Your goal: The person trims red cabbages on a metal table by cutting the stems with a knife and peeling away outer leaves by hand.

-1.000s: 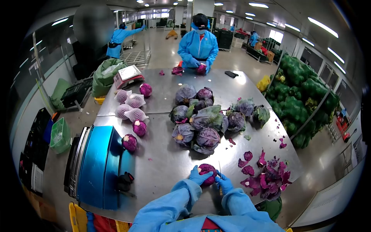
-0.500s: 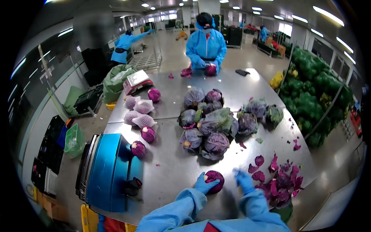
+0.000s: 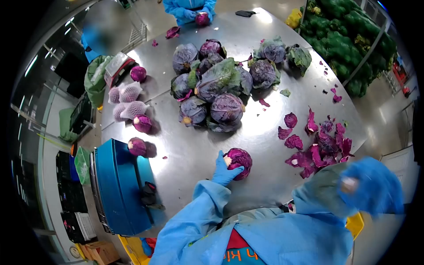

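Note:
My left hand [image 3: 226, 170], in a blue glove, is closed round the left side of a peeled purple cabbage [image 3: 240, 164] on the metal table [image 3: 185, 176]. The pale cut stem of this cabbage faces left. At the lower right, my right hand [image 3: 370, 185] is smeared by motion, so its fingers cannot be made out. Torn purple leaves [image 3: 324, 148] lie between that hand and a group of untrimmed cabbages [image 3: 225, 108] with dark outer leaves.
On the left are a blue machine [image 3: 117, 185], net-wrapped cabbages [image 3: 132, 109], bare purple cabbages [image 3: 137, 146] and a scale [image 3: 118, 69]. A co-worker [image 3: 187, 9] holds a cabbage at the far edge. Green net sacks [image 3: 353, 39] are stacked at right.
The view has tilted down and shifted. My right hand has swung out to the right, away from the table's middle. My left hand still holds the cabbage.

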The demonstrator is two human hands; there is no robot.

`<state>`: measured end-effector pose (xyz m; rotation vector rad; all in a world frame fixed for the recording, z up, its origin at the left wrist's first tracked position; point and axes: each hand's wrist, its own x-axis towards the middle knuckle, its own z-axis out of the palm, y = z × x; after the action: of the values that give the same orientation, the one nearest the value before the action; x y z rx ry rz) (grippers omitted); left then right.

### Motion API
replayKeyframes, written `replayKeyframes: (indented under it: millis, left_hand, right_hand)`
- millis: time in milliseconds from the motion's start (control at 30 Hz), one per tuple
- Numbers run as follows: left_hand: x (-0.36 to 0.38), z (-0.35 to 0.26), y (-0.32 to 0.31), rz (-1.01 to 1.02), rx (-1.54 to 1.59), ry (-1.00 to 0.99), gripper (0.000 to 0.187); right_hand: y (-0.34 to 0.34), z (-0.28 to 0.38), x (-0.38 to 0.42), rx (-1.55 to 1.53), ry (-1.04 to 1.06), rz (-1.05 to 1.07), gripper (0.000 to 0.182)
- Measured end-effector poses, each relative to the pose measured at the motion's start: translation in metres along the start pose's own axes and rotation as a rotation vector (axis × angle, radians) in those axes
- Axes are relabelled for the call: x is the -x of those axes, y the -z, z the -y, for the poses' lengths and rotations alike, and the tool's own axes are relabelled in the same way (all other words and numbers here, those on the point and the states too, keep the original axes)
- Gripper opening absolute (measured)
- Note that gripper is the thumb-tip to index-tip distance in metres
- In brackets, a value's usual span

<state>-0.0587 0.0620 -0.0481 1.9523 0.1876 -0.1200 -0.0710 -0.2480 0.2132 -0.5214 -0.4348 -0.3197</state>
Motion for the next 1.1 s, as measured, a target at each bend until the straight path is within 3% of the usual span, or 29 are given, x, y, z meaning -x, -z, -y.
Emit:
replayKeyframes:
  millis: [33, 100, 133, 200, 367, 400, 500, 600, 700, 733, 833, 1000, 1100]
  left_hand:
    - [0.000, -0.002, 0.001, 0.027, -0.005, 0.032, 0.126]
    - [0.002, -0.011, 0.007, 0.071, -0.030, 0.099, 0.126]
    - [0.004, -0.021, 0.012, 0.103, 0.009, 0.123, 0.125]
    - [0.003, -0.042, 0.015, 0.180, 0.083, 0.158, 0.125]
    - [0.008, -0.033, 0.008, 0.161, 0.049, -0.011, 0.118]
    - [0.009, -0.032, 0.007, 0.148, 0.031, -0.052, 0.116]
    - [0.007, -0.046, 0.010, 0.202, 0.242, 0.099, 0.114]
    - [0.003, -0.036, 0.011, 0.233, 0.169, 0.057, 0.115]
    - [0.002, -0.041, 0.010, 0.218, -0.005, 0.000, 0.117]
    - [0.002, -0.039, 0.007, 0.205, -0.072, 0.009, 0.116]
    - [0.001, -0.032, 0.006, 0.227, 0.063, 0.006, 0.113]
    - [0.004, -0.034, 0.025, 0.389, 0.112, -0.153, 0.112]
    - [0.013, -0.027, 0.032, 0.394, 0.262, -0.115, 0.113]
  right_hand:
    - [0.018, -0.007, 0.007, 0.091, -0.104, -0.111, 0.020]
    - [0.001, -0.048, -0.012, 0.776, -0.427, -0.391, 0.021]
    - [0.025, -0.084, -0.010, 1.062, -0.625, -0.333, 0.013]
    - [0.099, -0.134, 0.031, 1.127, -0.924, -0.129, 0.022]
    - [0.141, -0.190, 0.068, 1.111, -1.119, 0.080, 0.041]
    - [0.145, -0.194, 0.069, 1.187, -1.116, 0.146, 0.046]
    - [0.162, -0.199, 0.074, 1.006, -1.107, 0.127, 0.049]
    - [0.164, -0.195, 0.070, 1.047, -1.021, 0.209, 0.043]
    - [0.136, -0.188, 0.056, 1.446, -0.919, 0.486, 0.035]
    - [0.136, -0.189, 0.058, 1.512, -0.795, 0.541, 0.029]
    - [0.143, -0.189, 0.060, 1.623, -0.758, 0.561, 0.021]
    - [0.214, -0.171, 0.068, 1.978, -0.610, 0.286, 0.018]
    - [0.266, -0.108, 0.065, 2.157, -0.821, 0.072, 0.025]
